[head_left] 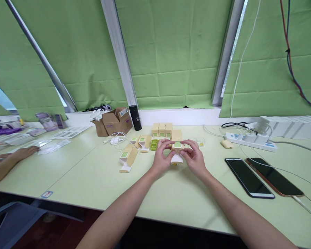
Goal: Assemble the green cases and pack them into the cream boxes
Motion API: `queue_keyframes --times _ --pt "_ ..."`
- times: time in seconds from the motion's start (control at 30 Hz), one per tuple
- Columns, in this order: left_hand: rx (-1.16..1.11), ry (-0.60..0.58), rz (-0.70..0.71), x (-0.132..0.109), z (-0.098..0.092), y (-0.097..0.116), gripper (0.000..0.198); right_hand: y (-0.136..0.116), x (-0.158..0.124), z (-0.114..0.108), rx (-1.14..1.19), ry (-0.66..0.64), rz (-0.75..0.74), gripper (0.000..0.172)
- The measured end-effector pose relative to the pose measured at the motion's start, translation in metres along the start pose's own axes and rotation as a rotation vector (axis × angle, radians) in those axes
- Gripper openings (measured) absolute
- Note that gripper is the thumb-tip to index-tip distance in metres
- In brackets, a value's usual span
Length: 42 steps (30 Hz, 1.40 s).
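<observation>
We're working at pale tabletop (93, 176), green blinds (176, 52) hanging behind. L hand (162, 154) & R hand (195, 157) both gripping 1 sm. box (177, 145) betw. them. Rel. to that box, we're counting: 3 open boxes (131, 155) lying L, 3 closed boxes (161, 130) standing behind, 2 phones (249, 178) lying R.

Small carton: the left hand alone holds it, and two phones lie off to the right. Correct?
No: the head view shows the left hand and right hand both holding the small carton. The two phones do lie off to the right.
</observation>
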State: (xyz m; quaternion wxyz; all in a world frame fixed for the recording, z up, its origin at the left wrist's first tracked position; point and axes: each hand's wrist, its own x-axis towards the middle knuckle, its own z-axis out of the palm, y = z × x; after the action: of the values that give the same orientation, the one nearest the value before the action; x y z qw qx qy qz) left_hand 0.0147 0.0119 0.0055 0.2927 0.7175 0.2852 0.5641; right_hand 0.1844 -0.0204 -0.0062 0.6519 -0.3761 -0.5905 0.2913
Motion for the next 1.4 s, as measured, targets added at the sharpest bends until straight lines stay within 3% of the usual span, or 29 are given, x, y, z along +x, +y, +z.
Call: queue_keyframes --times 0.23,0.5,0.6,0.93,1.4 --pt "-0.006 -0.088 0.045 0.0 -0.005 0.003 0.04 0.007 0.001 -0.001 0.017 0.016 0.018 0.035" --pt "-0.031 -0.303 0.037 -0.004 -0.009 -0.007 0.092 0.008 0.003 -0.004 0.004 0.064 0.029 0.036" --pt "-0.028 -0.328 0.035 -0.005 -0.008 -0.01 0.1 0.008 0.003 -0.004 0.014 0.071 0.033 0.036" --pt "-0.031 -0.206 0.015 -0.004 -0.007 0.001 0.064 0.007 0.001 -0.001 0.025 0.041 0.027 0.034" --pt "-0.104 -0.102 -0.056 -0.001 -0.006 -0.013 0.05 0.004 -0.002 -0.003 0.036 -0.061 -0.028 0.035"
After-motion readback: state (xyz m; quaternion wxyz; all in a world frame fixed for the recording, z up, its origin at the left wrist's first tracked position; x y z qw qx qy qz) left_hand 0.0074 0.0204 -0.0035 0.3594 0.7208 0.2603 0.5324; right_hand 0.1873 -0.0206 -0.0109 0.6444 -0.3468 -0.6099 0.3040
